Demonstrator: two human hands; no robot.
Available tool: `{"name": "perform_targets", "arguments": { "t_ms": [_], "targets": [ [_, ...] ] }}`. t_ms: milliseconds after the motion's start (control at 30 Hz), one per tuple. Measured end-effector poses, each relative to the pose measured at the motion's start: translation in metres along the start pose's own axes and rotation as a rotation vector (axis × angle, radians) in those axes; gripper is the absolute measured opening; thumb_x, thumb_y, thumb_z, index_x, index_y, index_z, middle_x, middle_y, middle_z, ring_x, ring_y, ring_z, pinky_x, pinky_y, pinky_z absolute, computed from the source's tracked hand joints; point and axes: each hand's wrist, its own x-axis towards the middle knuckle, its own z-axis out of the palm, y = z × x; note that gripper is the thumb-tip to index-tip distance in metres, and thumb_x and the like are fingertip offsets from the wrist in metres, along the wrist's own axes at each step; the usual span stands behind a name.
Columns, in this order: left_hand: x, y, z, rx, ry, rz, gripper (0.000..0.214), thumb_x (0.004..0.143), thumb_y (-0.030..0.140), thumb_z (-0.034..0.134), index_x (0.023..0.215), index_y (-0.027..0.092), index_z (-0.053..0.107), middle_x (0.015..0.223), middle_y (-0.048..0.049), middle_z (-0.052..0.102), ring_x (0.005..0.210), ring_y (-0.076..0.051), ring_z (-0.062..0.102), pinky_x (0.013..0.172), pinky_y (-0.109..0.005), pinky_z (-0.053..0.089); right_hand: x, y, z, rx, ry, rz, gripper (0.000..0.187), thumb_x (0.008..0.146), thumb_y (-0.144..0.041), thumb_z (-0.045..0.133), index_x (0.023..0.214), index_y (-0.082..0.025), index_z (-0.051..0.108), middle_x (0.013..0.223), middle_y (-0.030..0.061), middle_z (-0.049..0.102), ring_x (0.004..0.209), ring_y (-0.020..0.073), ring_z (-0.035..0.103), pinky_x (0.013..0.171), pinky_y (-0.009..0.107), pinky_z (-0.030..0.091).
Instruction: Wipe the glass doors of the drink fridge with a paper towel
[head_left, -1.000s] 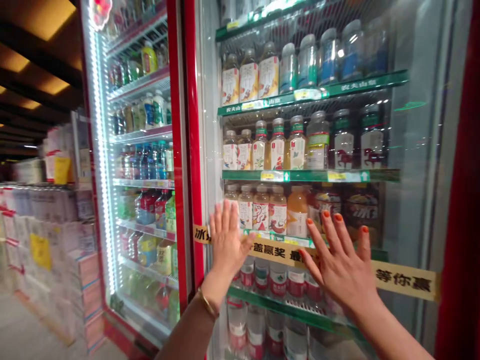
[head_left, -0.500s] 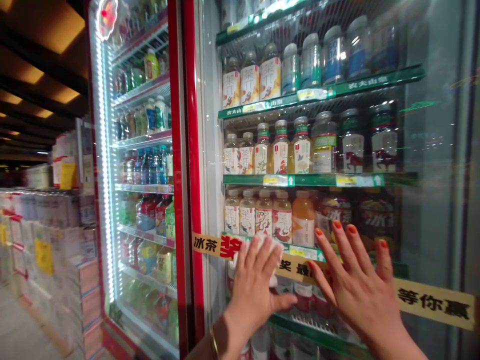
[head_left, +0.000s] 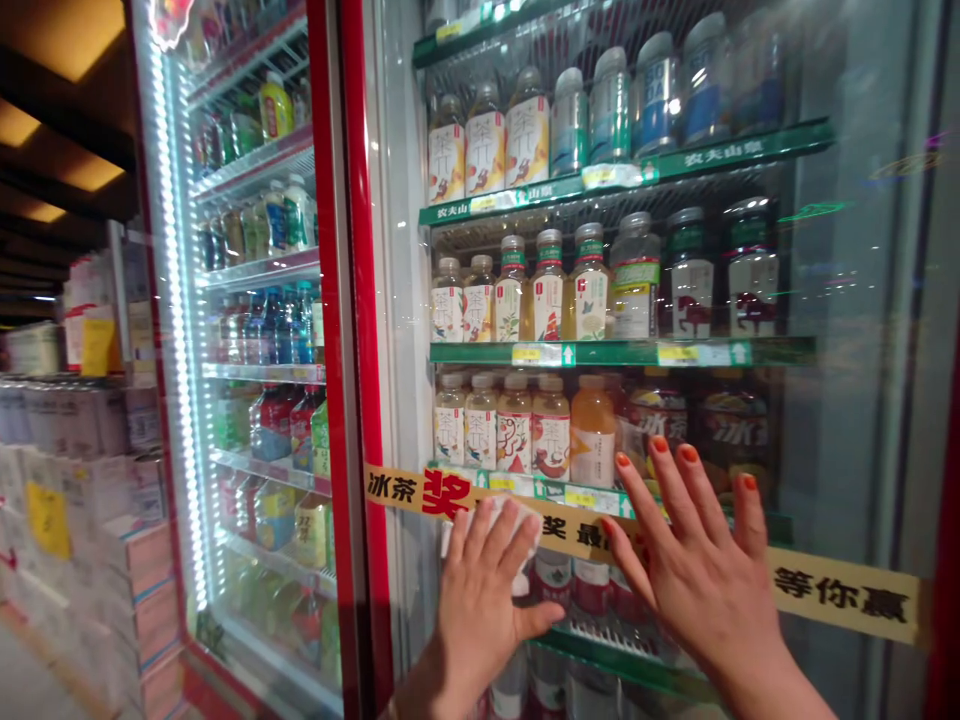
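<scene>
My left hand [head_left: 487,580] lies flat on the glass door, palm down over a crumpled white tissue [head_left: 454,540] that shows around its fingers. The tissue overlaps a tan printed strip [head_left: 844,590] stuck across the door. To the right, my right hand [head_left: 709,565] rests against the glass with its fingers spread and nothing visible in it; orange polish marks its nails. It covers part of the strip. Behind the glass, bottled drinks [head_left: 551,425] stand in rows on shelves with green edges [head_left: 622,352].
A second lit drinks cooler [head_left: 262,370] stands on the left, beyond a red door frame [head_left: 364,350]. Stacked cartons [head_left: 139,570] and boxed goods [head_left: 67,480] line the far left. Reflections show on the glass.
My left hand has slid slightly down and left on the glass with the tissue. My right hand keeps nearly the same place on the door. The view has turned slightly right.
</scene>
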Motion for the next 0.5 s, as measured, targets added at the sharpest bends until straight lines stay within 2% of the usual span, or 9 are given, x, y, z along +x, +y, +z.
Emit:
{"name": "perform_targets", "arguments": {
  "t_ms": [33,100,167,233,267,333,433,467,500],
  "targets": [
    [-0.014,-0.007,0.003,0.030,0.008,-0.047,0.091,0.101,0.080,0.028,0.174,0.027,0.021,0.183,-0.0014,0.021,0.172,-0.026,0.007,0.142,-0.049,-0.001,0.000,0.000,0.000,-0.004,0.000,-0.001,0.076,0.105,-0.057,0.058,0.171,-0.028,0.035,0.177,0.0067,0.033,0.162,0.0315,0.038,0.139,0.053,0.009],
    [-0.022,-0.031,0.007,0.057,0.006,-0.261,0.086,0.106,0.069,0.031,0.175,0.021,0.013,0.184,-0.0085,0.016,0.172,-0.028,0.002,0.141,-0.057,-0.001,-0.001,0.000,0.000,-0.005,0.000,-0.003,0.075,0.105,-0.056,0.058,0.170,-0.027,0.035,0.177,0.0068,0.033,0.163,0.0311,0.037,0.139,0.053,0.009],
    [-0.005,-0.052,0.006,0.020,-0.001,-0.471,0.084,0.108,0.064,0.030,0.175,0.018,0.006,0.183,-0.0153,0.011,0.172,-0.032,-0.002,0.138,-0.065,0.003,-0.001,0.000,0.001,-0.001,0.000,-0.001,0.073,0.106,-0.055,0.057,0.170,-0.026,0.036,0.177,0.0070,0.033,0.164,0.0308,0.035,0.139,0.054,0.008],
    [0.023,-0.053,0.001,-0.044,0.010,-0.546,0.088,0.107,0.068,0.027,0.175,0.017,0.002,0.184,-0.0175,0.007,0.172,-0.035,-0.002,0.137,-0.068,0.010,-0.001,-0.001,0.002,0.006,0.003,0.008,0.072,0.107,-0.055,0.054,0.169,-0.026,0.038,0.177,0.0072,0.032,0.165,0.0305,0.032,0.139,0.054,0.007],
    [0.033,-0.044,-0.001,-0.065,0.015,-0.529,0.091,0.106,0.072,0.026,0.175,0.016,0.003,0.184,-0.0172,0.006,0.172,-0.035,-0.002,0.137,-0.066,0.011,-0.001,-0.001,0.002,0.011,0.002,0.013,0.071,0.107,-0.056,0.054,0.169,-0.026,0.038,0.177,0.0072,0.032,0.165,0.0305,0.032,0.139,0.054,0.007],
    [0.039,-0.016,-0.004,-0.074,0.008,-0.391,0.101,0.100,0.082,0.023,0.175,0.016,0.009,0.184,-0.0146,0.011,0.172,-0.033,0.001,0.140,-0.059,0.008,-0.002,-0.001,0.002,0.020,0.003,0.015,0.070,0.108,-0.056,0.052,0.169,-0.026,0.038,0.177,0.0070,0.033,0.165,0.0303,0.032,0.139,0.054,0.007],
    [0.004,0.018,0.000,-0.043,-0.003,-0.073,0.104,0.094,0.090,0.022,0.173,0.021,0.023,0.182,-0.0072,0.025,0.172,-0.030,0.010,0.141,-0.051,0.005,-0.003,0.000,0.001,0.017,0.008,0.010,0.069,0.108,-0.054,0.053,0.169,-0.026,0.038,0.178,0.0061,0.033,0.165,0.0295,0.032,0.139,0.052,0.007],
    [-0.012,0.017,0.002,-0.029,0.002,-0.021,0.102,0.096,0.088,0.023,0.173,0.023,0.024,0.182,-0.0060,0.026,0.171,-0.030,0.012,0.141,-0.051,0.005,-0.003,0.000,0.000,0.010,0.008,0.006,0.070,0.107,-0.053,0.054,0.169,-0.026,0.037,0.178,0.0059,0.033,0.165,0.0291,0.032,0.139,0.052,0.007],
    [-0.024,0.010,0.004,-0.014,0.004,-0.031,0.097,0.098,0.085,0.026,0.173,0.023,0.023,0.182,-0.0064,0.025,0.172,-0.030,0.011,0.141,-0.052,0.005,-0.003,0.000,0.000,0.003,0.006,0.002,0.070,0.107,-0.053,0.055,0.169,-0.026,0.037,0.178,0.0058,0.032,0.165,0.0287,0.031,0.139,0.052,0.007]
  ]
}}
